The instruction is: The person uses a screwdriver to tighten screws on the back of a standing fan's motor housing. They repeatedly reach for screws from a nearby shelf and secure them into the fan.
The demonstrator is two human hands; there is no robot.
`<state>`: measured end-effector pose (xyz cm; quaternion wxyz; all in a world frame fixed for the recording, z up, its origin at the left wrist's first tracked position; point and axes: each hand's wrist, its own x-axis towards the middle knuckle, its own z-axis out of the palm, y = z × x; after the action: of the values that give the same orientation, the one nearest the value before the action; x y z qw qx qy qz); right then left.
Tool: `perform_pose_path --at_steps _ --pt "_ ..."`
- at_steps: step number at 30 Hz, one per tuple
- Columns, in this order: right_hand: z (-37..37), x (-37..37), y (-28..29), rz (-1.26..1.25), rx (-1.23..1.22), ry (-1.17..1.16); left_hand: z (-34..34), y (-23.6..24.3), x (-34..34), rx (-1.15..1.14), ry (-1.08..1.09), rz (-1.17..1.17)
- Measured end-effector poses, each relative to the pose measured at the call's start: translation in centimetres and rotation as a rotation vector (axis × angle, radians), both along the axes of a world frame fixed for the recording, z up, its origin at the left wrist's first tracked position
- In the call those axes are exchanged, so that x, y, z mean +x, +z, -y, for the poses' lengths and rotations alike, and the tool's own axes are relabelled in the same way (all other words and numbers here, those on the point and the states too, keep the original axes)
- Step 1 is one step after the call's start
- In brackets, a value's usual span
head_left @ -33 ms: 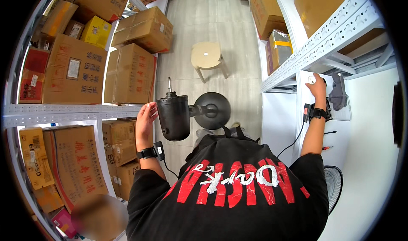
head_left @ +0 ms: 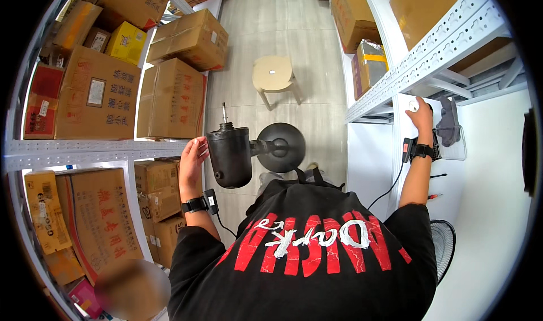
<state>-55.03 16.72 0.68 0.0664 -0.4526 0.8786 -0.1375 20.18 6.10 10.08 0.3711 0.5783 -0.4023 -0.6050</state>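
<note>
My left hand (head_left: 192, 161) is pressed flat against the side of a black fan motor housing (head_left: 231, 155), holding it up. A thin metal shaft sticks out of the housing's top, and a short neck joins it to a round black base (head_left: 283, 146). My right hand (head_left: 421, 116) reaches up onto a white shelf surface on the right. Its fingertips rest at a small white round object (head_left: 414, 105); whether they grip it is not clear. A grey cloth (head_left: 449, 123) lies just right of that hand. Both wrists carry black bands with cables.
Cardboard boxes (head_left: 169, 97) fill the metal shelving on the left. A beige round stool (head_left: 272, 75) stands in the aisle ahead. A white perforated rack (head_left: 430, 55) runs along the right, with a black fan grille (head_left: 444, 244) and a red pen (head_left: 434, 196) on the white surface.
</note>
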Motion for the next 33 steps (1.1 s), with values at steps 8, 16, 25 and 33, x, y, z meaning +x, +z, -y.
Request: perform_pose_path --at_steps 8,16,25,33 --pt "-1.8 -1.4 -2.0 0.081 -0.096 0.016 0.9 -0.3 -1.0 0.023 0.004 0.042" --pt "-0.2 -0.2 3.8 -0.011 0.044 -0.148 -0.9 -1.8 0.3 -0.023 -0.046 -0.138" --pt "1.7 -6.3 1.4 0.157 0.284 -0.314 -0.7 -0.4 -1.4 -0.006 -0.046 -0.081" --pt "2.6 -4.4 3.1 -0.004 0.338 -0.346 -1.6 -1.9 1.3 0.015 -0.009 -0.069"
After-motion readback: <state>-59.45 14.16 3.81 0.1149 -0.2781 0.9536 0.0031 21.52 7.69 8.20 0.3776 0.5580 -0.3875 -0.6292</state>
